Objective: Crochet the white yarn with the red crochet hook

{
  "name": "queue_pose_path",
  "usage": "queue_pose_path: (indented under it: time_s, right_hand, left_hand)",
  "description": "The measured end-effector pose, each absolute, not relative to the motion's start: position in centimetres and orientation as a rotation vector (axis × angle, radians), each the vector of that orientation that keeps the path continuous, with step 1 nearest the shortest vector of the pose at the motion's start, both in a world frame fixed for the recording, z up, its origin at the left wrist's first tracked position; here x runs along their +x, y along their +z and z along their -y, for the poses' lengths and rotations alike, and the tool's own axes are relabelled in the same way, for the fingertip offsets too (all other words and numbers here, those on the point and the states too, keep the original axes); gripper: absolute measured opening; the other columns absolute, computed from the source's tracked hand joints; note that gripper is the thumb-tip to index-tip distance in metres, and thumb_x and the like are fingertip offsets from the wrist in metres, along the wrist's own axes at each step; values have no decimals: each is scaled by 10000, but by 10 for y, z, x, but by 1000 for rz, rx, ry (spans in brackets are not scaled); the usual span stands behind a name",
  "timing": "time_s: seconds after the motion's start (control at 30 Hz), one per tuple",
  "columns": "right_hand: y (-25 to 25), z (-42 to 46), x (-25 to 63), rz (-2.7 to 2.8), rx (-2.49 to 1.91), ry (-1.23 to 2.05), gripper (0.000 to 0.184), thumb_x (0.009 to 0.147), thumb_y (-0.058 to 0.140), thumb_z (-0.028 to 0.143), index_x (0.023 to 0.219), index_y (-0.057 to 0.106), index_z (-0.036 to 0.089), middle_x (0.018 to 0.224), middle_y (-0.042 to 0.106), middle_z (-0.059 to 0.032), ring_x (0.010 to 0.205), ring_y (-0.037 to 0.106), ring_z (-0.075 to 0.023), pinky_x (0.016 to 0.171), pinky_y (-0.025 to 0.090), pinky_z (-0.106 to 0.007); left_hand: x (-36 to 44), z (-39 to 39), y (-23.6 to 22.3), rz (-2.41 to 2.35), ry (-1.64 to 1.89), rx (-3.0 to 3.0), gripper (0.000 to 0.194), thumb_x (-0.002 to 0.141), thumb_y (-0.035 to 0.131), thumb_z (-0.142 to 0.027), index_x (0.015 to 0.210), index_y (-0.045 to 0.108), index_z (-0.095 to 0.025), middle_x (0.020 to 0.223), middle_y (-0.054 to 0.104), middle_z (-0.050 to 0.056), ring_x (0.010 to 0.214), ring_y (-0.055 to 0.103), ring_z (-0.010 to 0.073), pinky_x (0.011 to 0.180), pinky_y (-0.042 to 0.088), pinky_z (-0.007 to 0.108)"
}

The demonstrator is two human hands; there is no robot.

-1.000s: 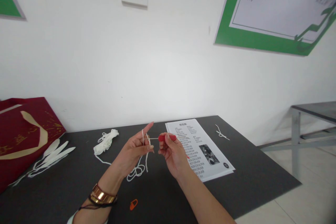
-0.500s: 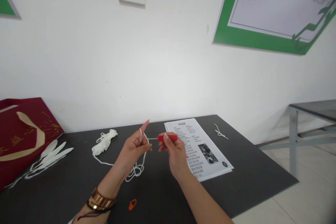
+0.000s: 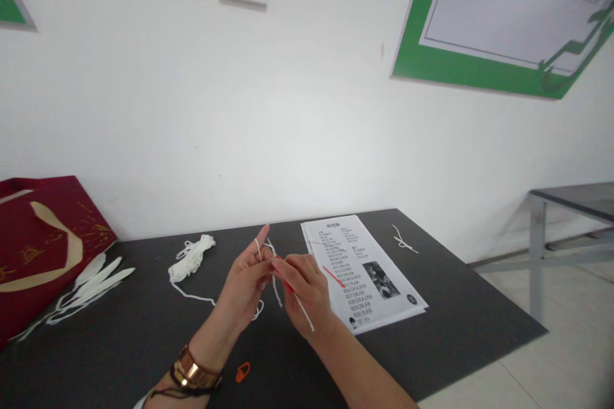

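My left hand (image 3: 247,281) has its index finger raised with white yarn (image 3: 259,248) looped round it, and its thumb and fingers pinch the yarn. Against those fingertips, my right hand (image 3: 307,287) is closed on a red-handled crochet hook (image 3: 288,286), most of it hidden by the fingers. A loose yarn tail (image 3: 305,314) sticks out below the right hand. Left of the hands lies a bundle of white yarn (image 3: 188,261), from which a strand runs to behind my left wrist. An orange stitch marker (image 3: 243,372) rests on the black table (image 3: 278,370) nearer to me.
Printed pattern sheets (image 3: 336,236), with a red mark on them, lie right of the hands. Beyond them is a short knotted white string (image 3: 405,243). At the left are white crocheted strips (image 3: 96,284) and a dark red bag (image 3: 48,230). A white wall (image 3: 288,128) stands behind.
My right hand has moved left and turned, bringing the hook from apart to against the left fingertips. The hook's handle is now mostly covered. A yarn tail now shows below the right hand.
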State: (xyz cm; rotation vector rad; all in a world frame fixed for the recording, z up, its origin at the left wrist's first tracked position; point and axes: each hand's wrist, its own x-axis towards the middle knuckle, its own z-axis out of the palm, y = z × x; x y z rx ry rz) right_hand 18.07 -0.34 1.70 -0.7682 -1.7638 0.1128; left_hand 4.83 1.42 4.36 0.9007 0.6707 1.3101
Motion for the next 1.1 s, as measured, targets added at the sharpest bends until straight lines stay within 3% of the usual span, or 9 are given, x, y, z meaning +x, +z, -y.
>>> queue_pose_path:
  time_s: [0.1,0.27,0.37,0.63,1.1]
  right_hand:
    - [20,3,182,1669,-722,208,322,843,528,106,1102,637,264,922,647,-73,832,572,-203,717,493,-358]
    - [30,1,181,1333,-646,764,147,853,565,201,926,684,246,825,647,-32,654,580,-143,534,492,-259]
    - [31,-2,182,1219,-597,928,116,846,581,233,870,693,220,789,648,-28,598,560,-123,494,468,-238]
    - [33,-7,190,1056,-538,1068,138,851,582,280,822,675,182,707,609,-13,533,510,-102,454,402,-230]
    - [36,-7,192,977,-485,1173,144,837,600,294,773,651,176,700,620,-15,534,502,-104,444,390,-223]
  left_hand:
    - [39,-16,51,-461,1157,757,621,693,606,-5,1292,467,-98,641,447,-52,521,395,49,474,348,164]
    - [31,-16,55,-273,1044,628,694,667,522,68,1338,403,-62,663,456,-13,594,457,90,483,399,183]
    - [30,-16,54,-219,1049,618,707,667,508,69,1353,378,-47,648,444,-9,581,441,99,457,385,191]
    - [26,-17,55,-170,1070,622,688,676,480,72,1350,369,-11,650,447,3,573,404,105,446,370,202]
    - [25,-15,55,-137,1068,584,697,649,474,69,1335,352,50,609,447,-6,531,374,98,402,360,185]
